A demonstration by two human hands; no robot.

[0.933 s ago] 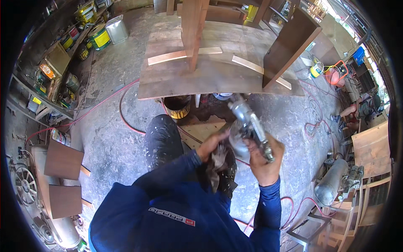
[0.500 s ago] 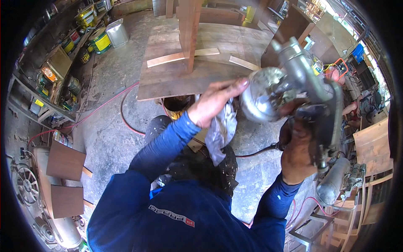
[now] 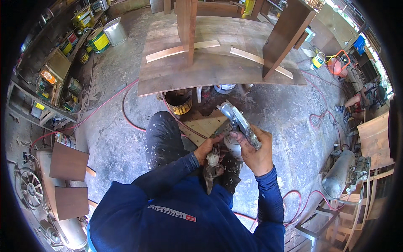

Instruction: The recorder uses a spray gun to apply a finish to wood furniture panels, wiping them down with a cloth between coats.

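A silver paint spray gun (image 3: 237, 116) is in front of my lap, with my right hand (image 3: 258, 154) closed around it. Its round metal cup (image 3: 232, 146) hangs below, partly covered by my hands. My left hand (image 3: 205, 150) has its fingers closed on a crumpled, stained rag (image 3: 213, 169), which droops toward my shirt. The left fingertips are beside the cup; whether they touch it I cannot tell. A dark hose (image 3: 164, 110) runs across the floor near my paint-spattered knee (image 3: 161, 140).
Ahead is a low brown wooden panel (image 3: 168, 77) with upright boards (image 3: 289, 35) and light strips on it. A paint-stained bucket (image 3: 179, 103) stands under its near edge. Paint cans line the left shelves (image 3: 31, 98). A grey compressor tank (image 3: 338, 174) is at right. Another person (image 3: 357, 101) crouches far right.
Both hands have come down and inward toward my lap. The spray gun, raised at the right before, is now lower and nearer. The rag has moved down with my left hand.
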